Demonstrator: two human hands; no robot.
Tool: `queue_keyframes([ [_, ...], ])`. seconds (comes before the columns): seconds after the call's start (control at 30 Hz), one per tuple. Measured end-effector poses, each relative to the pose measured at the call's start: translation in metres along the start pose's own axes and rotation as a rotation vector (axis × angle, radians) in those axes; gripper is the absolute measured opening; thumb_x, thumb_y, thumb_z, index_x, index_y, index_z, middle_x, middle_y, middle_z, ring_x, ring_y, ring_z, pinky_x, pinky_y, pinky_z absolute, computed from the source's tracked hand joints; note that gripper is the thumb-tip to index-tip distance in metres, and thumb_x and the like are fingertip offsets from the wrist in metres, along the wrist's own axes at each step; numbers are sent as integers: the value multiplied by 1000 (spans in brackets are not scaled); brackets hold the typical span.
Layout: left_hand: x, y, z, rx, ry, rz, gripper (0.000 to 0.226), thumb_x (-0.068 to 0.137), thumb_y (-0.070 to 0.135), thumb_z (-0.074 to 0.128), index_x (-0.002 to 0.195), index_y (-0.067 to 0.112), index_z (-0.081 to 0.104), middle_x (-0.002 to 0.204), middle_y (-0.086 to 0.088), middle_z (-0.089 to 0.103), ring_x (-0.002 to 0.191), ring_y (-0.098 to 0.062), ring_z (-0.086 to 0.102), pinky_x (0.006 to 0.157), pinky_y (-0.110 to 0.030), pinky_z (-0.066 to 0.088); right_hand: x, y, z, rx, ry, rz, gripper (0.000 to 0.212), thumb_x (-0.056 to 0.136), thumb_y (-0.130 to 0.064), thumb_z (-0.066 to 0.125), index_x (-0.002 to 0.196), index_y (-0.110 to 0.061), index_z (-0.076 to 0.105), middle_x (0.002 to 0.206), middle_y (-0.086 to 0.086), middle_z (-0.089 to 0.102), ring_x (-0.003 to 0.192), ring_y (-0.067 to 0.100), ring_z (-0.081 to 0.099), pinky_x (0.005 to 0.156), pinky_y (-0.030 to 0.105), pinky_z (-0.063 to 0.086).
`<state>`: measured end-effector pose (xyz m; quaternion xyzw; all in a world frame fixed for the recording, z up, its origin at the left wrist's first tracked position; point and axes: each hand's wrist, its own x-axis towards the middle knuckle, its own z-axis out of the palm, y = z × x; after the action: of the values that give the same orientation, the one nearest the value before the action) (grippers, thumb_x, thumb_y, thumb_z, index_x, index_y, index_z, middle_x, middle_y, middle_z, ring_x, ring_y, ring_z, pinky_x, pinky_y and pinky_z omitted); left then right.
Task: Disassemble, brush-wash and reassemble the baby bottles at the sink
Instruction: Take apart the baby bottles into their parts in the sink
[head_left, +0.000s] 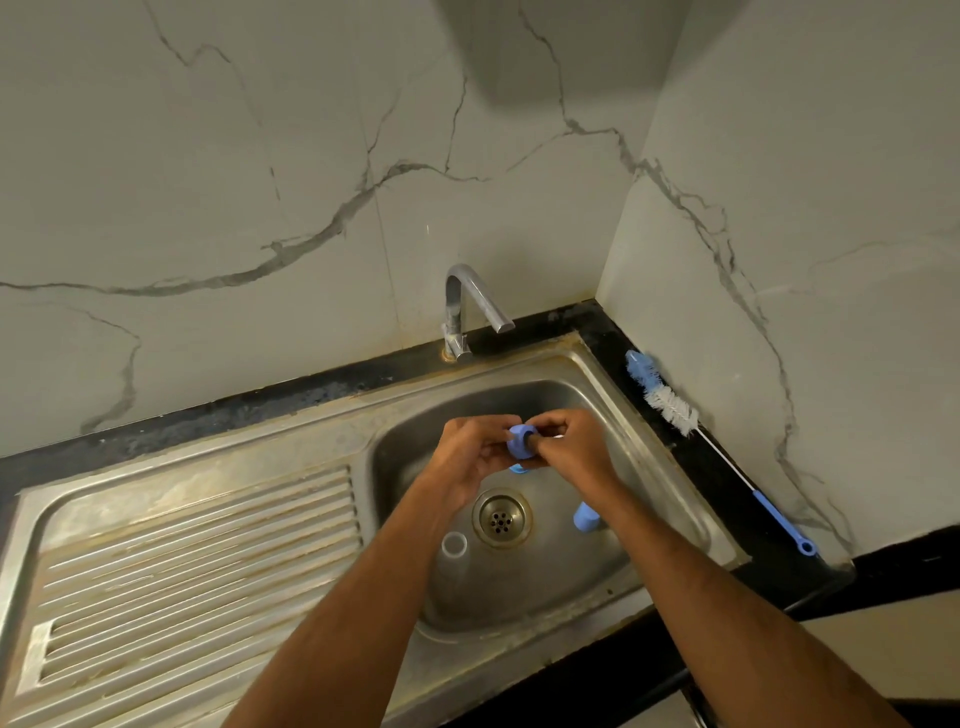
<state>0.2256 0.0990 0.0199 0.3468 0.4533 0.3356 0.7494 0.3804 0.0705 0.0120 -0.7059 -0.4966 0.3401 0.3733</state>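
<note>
Over the steel sink basin my left hand grips a blue bottle collar ring. My right hand pinches something at the ring's opening, with a finger poked into it; the nipple itself is hidden by my fingers. A clear bottle lies in the basin left of the drain. Under my right wrist stands a blue cap. A small blue piece shows just below my hands.
The tap stands behind the basin, with no water running. A blue-and-white bottle brush lies on the black counter along the right wall. The ribbed drainboard spreads to the left.
</note>
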Motion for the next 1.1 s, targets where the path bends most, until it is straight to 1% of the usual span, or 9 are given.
queue_keyframes([
  [0.07, 1, -2, 1, 12, 27, -19, 27, 95, -9, 52, 115, -6, 69, 109, -22, 73, 99, -31, 74, 82, -36, 61, -1, 0, -1, -11, 15, 6, 15, 82, -14, 79, 96, -10, 76, 83, 7, 74, 74, 18, 73, 67, 39, 63],
  [0.2, 4, -8, 2, -43, 79, -72, 23, 97, -5, 55, 114, -3, 70, 109, -21, 73, 98, -30, 74, 81, -36, 62, 2, -2, -3, 13, 14, 47, 20, 81, -4, 75, 99, -11, 74, 90, 6, 74, 79, 17, 72, 69, 28, 62],
  [0.27, 4, -9, 4, -113, 94, -97, 21, 96, -2, 60, 114, -3, 71, 110, -23, 73, 95, -29, 74, 78, -34, 62, 6, -1, -4, 78, -27, 102, 24, 81, -1, 71, 101, -13, 76, 93, 5, 75, 85, 21, 73, 77, 36, 62],
  [0.4, 4, -9, 5, -155, 94, -136, 21, 96, -1, 59, 113, 1, 71, 103, -17, 74, 87, -23, 72, 71, -30, 59, 9, 0, 1, 124, -35, 144, 19, 87, -2, 69, 93, -19, 75, 85, -5, 69, 76, 9, 69, 75, 25, 61],
  [0.57, 5, -8, 8, -221, 35, -184, 29, 95, -6, 55, 121, 2, 66, 105, -15, 70, 95, -24, 65, 89, -34, 53, 1, -3, -10, 370, -65, 271, 21, 88, 3, 65, 102, -9, 75, 99, 14, 72, 82, 29, 75, 74, 37, 63],
  [0.67, 7, -8, 8, -238, 16, -212, 32, 96, -9, 50, 122, 2, 65, 105, -16, 69, 93, -24, 64, 88, -34, 53, 1, -1, -14, 456, -86, 292, 30, 89, 8, 59, 110, -7, 73, 109, 17, 69, 92, 36, 72, 80, 46, 62],
  [0.87, 4, -4, 12, -96, 4, -192, 34, 97, -13, 44, 107, 6, 71, 100, -14, 73, 94, -25, 68, 81, -33, 57, 0, -3, -18, 411, -84, 249, 34, 90, 10, 51, 113, -4, 72, 106, 16, 69, 96, 30, 69, 77, 37, 62],
  [1.0, 11, -7, 10, -91, 101, -163, 37, 94, -18, 41, 110, 3, 68, 106, -18, 67, 97, -29, 66, 90, -40, 57, -7, -16, -28, 613, -101, 296, 24, 87, 9, 40, 94, 9, 63, 80, 18, 62, 77, 29, 62, 70, 35, 61],
  [1.1, 14, -9, 9, -29, 151, -134, 40, 92, -20, 39, 112, 2, 66, 99, -16, 66, 92, -27, 65, 87, -39, 58, -8, -19, -29, 600, -138, 347, 25, 87, -9, 46, 64, -4, 52, 60, 11, 51, 62, 22, 48, 59, 32, 51],
])
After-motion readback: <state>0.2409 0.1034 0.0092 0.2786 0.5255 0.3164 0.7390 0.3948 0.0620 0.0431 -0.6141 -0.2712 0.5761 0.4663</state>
